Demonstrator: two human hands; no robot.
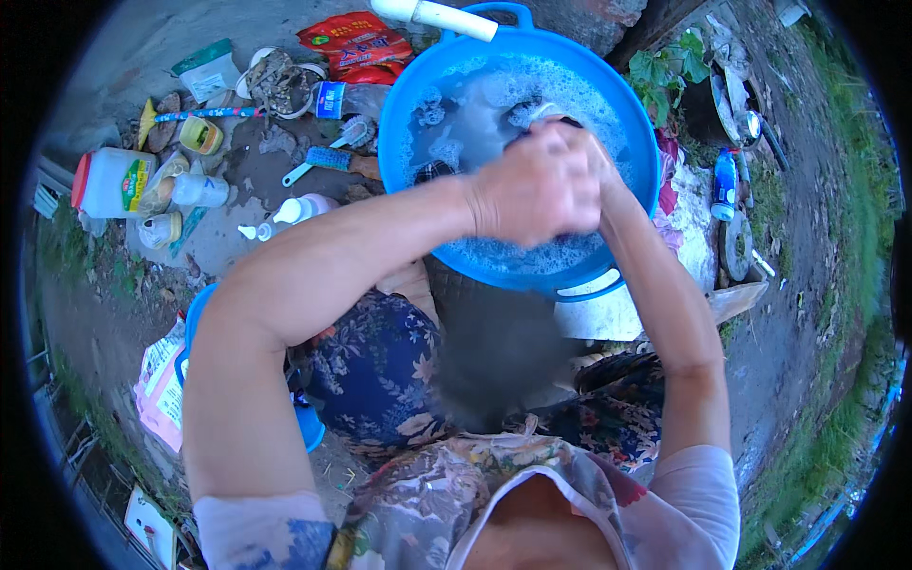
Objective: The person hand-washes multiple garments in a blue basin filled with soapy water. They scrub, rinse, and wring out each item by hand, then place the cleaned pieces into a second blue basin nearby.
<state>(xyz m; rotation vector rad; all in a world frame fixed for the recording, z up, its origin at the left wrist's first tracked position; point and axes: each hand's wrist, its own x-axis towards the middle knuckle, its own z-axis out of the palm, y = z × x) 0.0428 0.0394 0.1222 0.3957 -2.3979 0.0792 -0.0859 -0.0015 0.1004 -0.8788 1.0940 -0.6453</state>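
A round blue basin (649,142) holds soapy, sudsy water (475,104), with dark wet cloth (435,172) partly sunk in it near the left side. Over the middle of the basin my two hands come together, smeared by motion. My left hand (532,190) is closed in a fist, nearer to me. My right hand (575,147) is curled just beyond it, touching or nearly touching it. Small dark bits show beside the fists, but what they grip is hidden. Below the basin rim, between my legs, is a blurred dark grey shape (503,351) that I cannot identify.
To the left lie a blue-bristled brush (328,158), a second brush (355,132), white squeeze bottles (302,208), a red-lidded tub (114,182) and several shoes. A red bag (356,46) lies behind, near a white pipe (435,16). A blue can (725,185) stands at right.
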